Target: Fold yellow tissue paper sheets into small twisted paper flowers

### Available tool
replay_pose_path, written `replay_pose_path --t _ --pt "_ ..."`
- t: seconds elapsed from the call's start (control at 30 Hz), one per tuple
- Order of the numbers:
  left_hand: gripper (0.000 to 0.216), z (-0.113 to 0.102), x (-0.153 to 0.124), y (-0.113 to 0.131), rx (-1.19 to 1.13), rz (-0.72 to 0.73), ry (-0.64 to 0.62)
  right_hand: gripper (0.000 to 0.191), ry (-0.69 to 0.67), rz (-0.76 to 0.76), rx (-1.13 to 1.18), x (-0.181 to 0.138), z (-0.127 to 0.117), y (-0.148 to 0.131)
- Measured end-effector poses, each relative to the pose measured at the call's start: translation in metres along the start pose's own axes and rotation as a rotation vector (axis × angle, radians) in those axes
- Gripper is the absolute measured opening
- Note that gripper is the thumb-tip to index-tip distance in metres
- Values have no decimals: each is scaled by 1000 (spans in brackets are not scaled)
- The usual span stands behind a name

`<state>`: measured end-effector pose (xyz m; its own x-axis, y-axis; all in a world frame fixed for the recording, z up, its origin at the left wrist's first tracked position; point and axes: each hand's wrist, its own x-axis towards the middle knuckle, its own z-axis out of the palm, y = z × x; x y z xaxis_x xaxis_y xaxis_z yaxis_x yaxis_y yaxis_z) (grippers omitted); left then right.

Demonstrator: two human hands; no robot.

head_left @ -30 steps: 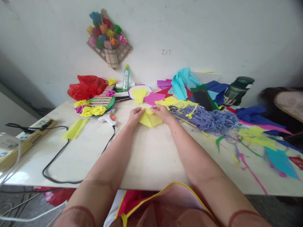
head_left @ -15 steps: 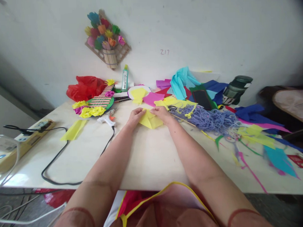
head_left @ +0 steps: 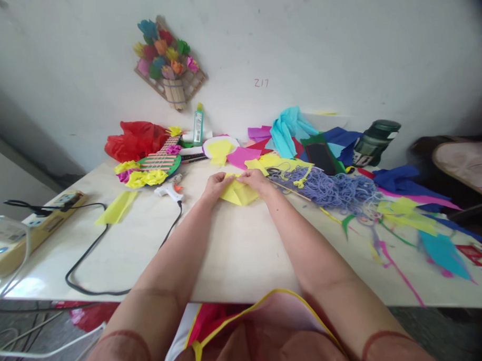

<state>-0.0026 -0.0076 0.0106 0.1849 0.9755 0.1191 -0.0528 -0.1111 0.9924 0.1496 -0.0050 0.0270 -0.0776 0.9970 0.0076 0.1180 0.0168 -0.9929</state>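
A piece of yellow crepe paper (head_left: 240, 193) with a crease hangs between my two hands, over the middle of the table. My left hand (head_left: 216, 185) pinches its upper left edge. At the upper right edge, my right hand (head_left: 254, 180) pinches it too, and the fingertips of both hands are close together. Left of my hands lies a white glue gun (head_left: 169, 191) with an orange trigger. Just right of them is a tangled heap of purple-blue yarn (head_left: 332, 185).
A green craft piece with sticks and paper flowers (head_left: 159, 162) lies at the back left, near red crumpled paper (head_left: 135, 141). A power strip (head_left: 41, 227) and black cord occupy the left side. Paper scraps (head_left: 445, 252), a phone (head_left: 321, 157) and a dark green bottle (head_left: 377, 142) are on the right.
Both hands keep their pinch on the yellow crepe paper, with barely any movement. The whole view has shifted very slightly.
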Motion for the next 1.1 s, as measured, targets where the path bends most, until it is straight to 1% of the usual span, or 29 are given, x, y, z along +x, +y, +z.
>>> replay_pose_path --t 0.13,0.2,0.27,0.43,0.53,0.67,0.97,1.1 --pt "37 0 0 0 -20 17 15 24 -115 72 188 2 -4 2" --pt "38 -1 1 -2 -42 32 22 22 -143 79 240 4 -6 3" --pt "37 -2 2 -2 -57 45 29 17 -146 68 241 5 -7 5" --pt "37 -2 2 -3 -70 53 58 16 -98 19 106 10 -7 12" --pt "37 -2 3 -4 -72 53 57 21 -92 -37 5 10 -8 11" --pt "36 -1 3 -4 -59 39 63 27 -115 -103 -91 5 -7 6" --pt "36 0 0 0 -37 27 40 26 -70 -160 -196 3 -5 5" --pt "36 -2 0 -2 -49 22 31 25 -77 -163 -251 4 -5 4"
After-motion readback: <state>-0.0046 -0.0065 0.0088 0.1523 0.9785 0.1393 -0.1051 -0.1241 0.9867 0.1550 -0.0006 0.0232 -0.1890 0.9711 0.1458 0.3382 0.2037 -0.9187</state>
